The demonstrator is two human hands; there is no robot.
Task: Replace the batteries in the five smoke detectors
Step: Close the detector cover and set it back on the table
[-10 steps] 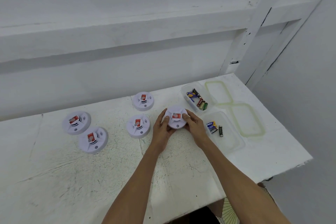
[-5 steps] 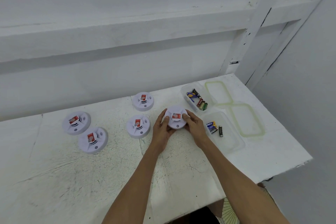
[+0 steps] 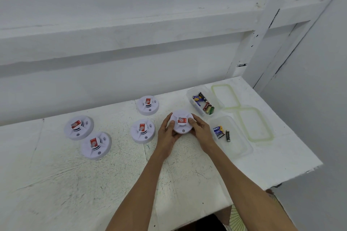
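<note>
- Head view: left hand [image 3: 167, 133] is gripping the round white plastic smoke detector [image 3: 181, 122], steadying its base.
- Right hand [image 3: 201, 131] is gripping its right side; twisting gently, not prying, is looking wisest.
- Clear plastic battery tub [image 3: 235, 146] is sitting just right of it.

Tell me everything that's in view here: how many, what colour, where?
held smoke detector: one, white with red label, between both hands
other smoke detectors: four, white with red labels, on table to its left
far container: one, clear, right side, further back
mixed batteries: several, various colours, in far container
near container: one, clear, right side, closer
loose batteries: a few, blue-yellow and black, in near container
lids: two, clear with greenish rims, right of containers
table: one, white, scuffed
left hand: one, gripping detector's left side
right hand: one, gripping its right side
</note>
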